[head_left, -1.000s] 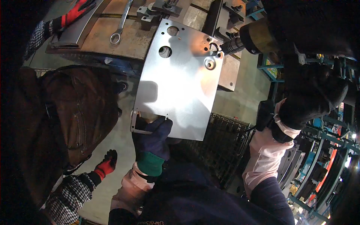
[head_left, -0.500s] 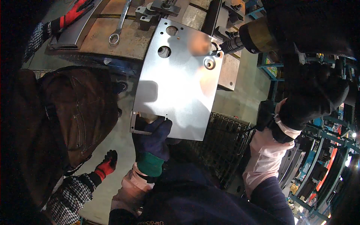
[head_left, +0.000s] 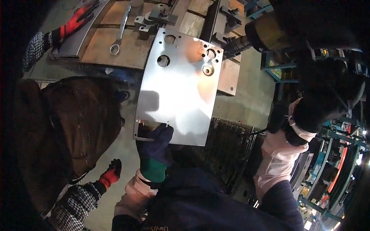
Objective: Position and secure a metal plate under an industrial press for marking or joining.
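Observation:
A flat silver metal plate with several round holes and a square cutout is tilted in front of me, its far end over the workbench. My left hand, in a dark glove with a green cuff, is closed on the plate's near edge at the cutout; part of its fingers is behind the metal. My right hand, in a black glove, holds a power drill; its fingers are mostly lost in shadow. The drill's dark chuck points left, beside the plate's far right corner. Whether its tip touches the plate, I cannot tell.
A slotted workbench carries a ring wrench and clamping blocks. At left stands another person in brown, one red-and-black glove on a metal sheet. A wire basket is below; shelving is at right.
The plate has shifted slightly left within the view, still in my left hand. The drill tip, earlier at the corner hole, now sits nearer the plate's right edge, and that hole shows.

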